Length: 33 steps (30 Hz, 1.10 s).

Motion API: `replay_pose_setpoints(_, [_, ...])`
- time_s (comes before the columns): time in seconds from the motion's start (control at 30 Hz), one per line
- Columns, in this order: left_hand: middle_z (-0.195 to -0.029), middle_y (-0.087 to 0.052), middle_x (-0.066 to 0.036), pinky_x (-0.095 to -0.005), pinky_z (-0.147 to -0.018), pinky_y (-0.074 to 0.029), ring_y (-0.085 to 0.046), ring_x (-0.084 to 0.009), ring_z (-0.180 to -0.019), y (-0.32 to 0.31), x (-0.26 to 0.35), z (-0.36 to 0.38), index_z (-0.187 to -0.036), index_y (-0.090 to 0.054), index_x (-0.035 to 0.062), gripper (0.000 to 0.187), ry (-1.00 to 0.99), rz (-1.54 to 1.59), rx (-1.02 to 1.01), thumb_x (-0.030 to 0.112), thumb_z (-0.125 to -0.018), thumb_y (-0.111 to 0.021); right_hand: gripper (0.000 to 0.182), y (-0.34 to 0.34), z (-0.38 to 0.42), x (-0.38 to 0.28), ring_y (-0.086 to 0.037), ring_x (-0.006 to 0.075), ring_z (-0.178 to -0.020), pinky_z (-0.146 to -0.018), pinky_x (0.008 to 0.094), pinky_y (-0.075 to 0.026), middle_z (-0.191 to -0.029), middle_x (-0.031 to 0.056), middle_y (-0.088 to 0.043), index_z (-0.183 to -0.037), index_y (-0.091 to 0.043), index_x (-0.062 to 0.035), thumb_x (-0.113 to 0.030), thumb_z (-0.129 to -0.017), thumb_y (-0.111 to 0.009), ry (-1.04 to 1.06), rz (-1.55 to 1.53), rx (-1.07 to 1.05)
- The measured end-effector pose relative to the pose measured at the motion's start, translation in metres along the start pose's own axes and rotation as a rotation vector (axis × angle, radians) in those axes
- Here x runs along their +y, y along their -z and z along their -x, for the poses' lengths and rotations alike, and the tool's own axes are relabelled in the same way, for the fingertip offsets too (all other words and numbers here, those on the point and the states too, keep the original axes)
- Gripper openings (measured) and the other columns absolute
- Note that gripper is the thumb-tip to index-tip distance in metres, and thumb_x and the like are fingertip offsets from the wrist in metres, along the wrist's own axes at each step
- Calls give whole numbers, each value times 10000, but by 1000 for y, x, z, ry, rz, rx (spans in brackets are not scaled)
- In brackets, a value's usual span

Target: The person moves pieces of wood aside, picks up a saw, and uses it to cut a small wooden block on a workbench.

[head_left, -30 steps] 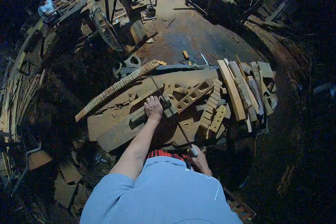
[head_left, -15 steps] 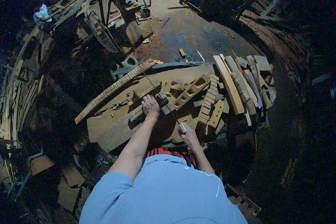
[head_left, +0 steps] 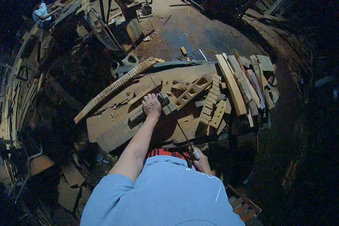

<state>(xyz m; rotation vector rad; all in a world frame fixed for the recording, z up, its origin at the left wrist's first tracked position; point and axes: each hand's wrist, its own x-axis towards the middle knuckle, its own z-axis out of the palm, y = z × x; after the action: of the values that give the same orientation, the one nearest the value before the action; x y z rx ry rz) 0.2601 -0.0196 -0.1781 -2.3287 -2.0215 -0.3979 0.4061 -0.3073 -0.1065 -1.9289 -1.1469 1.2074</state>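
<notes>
My left hand point(head_left: 152, 105) is closed over a narrow wooden block point(head_left: 136, 113) on the workbench, fingers pointing away from me. My right hand point(head_left: 202, 164) grips the pale handle of a long, thin saw point(head_left: 183, 130) close to my waist. The saw's dark blade slants away from me, past the right side of my left hand, by a small wooden piece point(head_left: 170, 107). Exactly where the blade meets the wood is too small to make out.
A wooden bar with square holes point(head_left: 192, 93) and a notched strip point(head_left: 211, 100) lie right of my hands. Boards point(head_left: 231, 84) are stacked farther right. A long grooved beam point(head_left: 113, 88) crosses the left side. Another person point(head_left: 41, 15) is at the far upper left.
My right hand has pulled the saw back toward my body and slightly right, showing more blade. My left hand stays on the block. The other person's arm and body have shifted slightly.
</notes>
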Motion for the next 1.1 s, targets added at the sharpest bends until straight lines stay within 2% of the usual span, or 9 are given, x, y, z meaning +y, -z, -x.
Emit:
replay_pose_setpoints(0.23, [-833,-484,-101,-365,-711,-371,-455,-248,-838,1,-2,0,-794,-497,48,140,-19,-7,-7,145,-782,-397,533,-7,-20,3,-550,264,-910,-776,324,-416,-962,173,-554,-1118,-445,-126,25,-610,-507,-128,-14,-29])
replay_pose_setpoints(0.3, [-835,-482,-100,-360,-706,-372,-455,-243,-834,-5,-4,1,-797,-514,48,151,-26,-1,30,141,-785,-395,425,-15,-41,1,-560,238,-766,-683,296,-421,-820,183,-554,-1089,-456,-124,-87,-680,-563,93,68,66])
replay_pose_setpoints(0.47, [-859,-478,-96,-351,-724,-366,-445,-234,-861,1,0,3,-823,-524,42,162,39,5,55,130,-787,-393,398,-34,-103,-24,-536,346,-839,-705,355,-417,-862,212,-543,-1079,-450,-119,-87,-693,-542,217,123,90])
replay_pose_setpoints(0.6, [-890,-474,-82,-340,-747,-359,-433,-219,-908,-16,-4,4,-869,-524,53,162,-31,-167,156,119,-788,-400,410,-37,-116,-25,-539,314,-883,-735,338,-418,-918,195,-550,-1116,-454,-150,-109,-718,-544,175,105,64])
replay_pose_setpoints(0.7, [-901,-487,-87,-335,-756,-356,-436,-214,-916,-5,1,6,-879,-531,63,172,34,-91,137,125,-788,-398,414,-42,-123,-13,-541,306,-890,-737,334,-420,-929,188,-552,-1127,-451,-150,-116,-726,-545,179,156,73])
replay_pose_setpoints(0.73, [-907,-491,-94,-346,-748,-360,-440,-227,-913,0,1,2,-902,-515,48,188,75,-27,-22,139,-788,-397,408,-42,-120,-18,-541,308,-889,-735,334,-421,-928,186,-552,-1126,-452,-147,-121,-729,-546,152,151,73])
replay_pose_setpoints(0.87, [-903,-486,-118,-440,-728,-356,-449,-277,-885,-7,-12,-4,-925,-471,55,231,165,148,227,230,-783,-420,468,-39,-116,-20,-526,356,-874,-728,356,-415,-905,193,-546,-1102,-442,-106,-34,-643,-497,346,83,110])
replay_pose_setpoints(1.03, [-872,-486,-107,-462,-710,-354,-461,-284,-853,14,-38,6,-816,-475,69,200,228,244,158,262,-779,-440,513,-39,-114,-29,-520,356,-893,-734,350,-410,-902,199,-537,-1106,-431,-98,-26,-601,-478,209,194,88])
replay_pose_setpoints(1.1, [-854,-483,-98,-451,-706,-358,-463,-280,-837,21,-23,10,-801,-468,70,179,217,192,159,246,-767,-458,517,-36,-113,-26,-525,349,-897,-738,333,-409,-902,192,-543,-1113,-433,-104,-17,-605,-475,244,-40,30])
